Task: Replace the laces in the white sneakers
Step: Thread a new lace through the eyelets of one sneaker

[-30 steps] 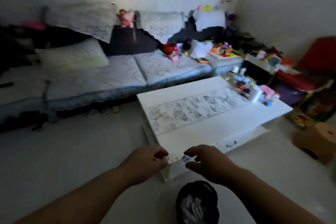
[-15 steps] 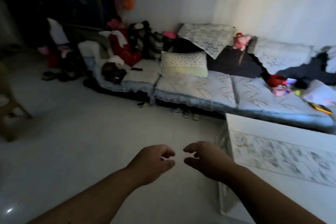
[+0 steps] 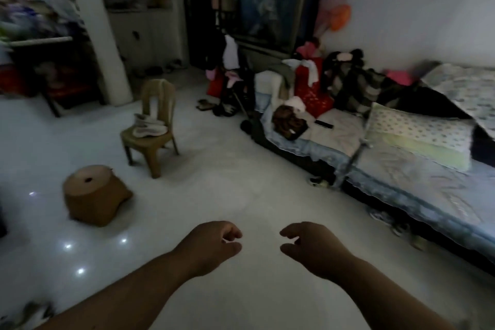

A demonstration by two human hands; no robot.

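Note:
A pair of white sneakers [image 3: 148, 127] lies on the seat of a small brown plastic chair [image 3: 150, 136] at the middle left of the room. My left hand [image 3: 214, 245] and my right hand [image 3: 310, 245] hang in front of me over the white floor, far from the chair. Both hands have loosely curled fingers and hold nothing. No laces can be made out in the dim light.
A low brown stool [image 3: 93, 195] stands on the floor left of my hands. A long sofa [image 3: 401, 169] with cushions and piled clothes runs along the right. A dark cabinet [image 3: 267, 8] stands at the back, a white pillar [image 3: 99, 29] at the left.
My view has swung to the left, from the white table and sofa to the open floor with the chair and stool. My hands stay in front of me, slightly further apart.

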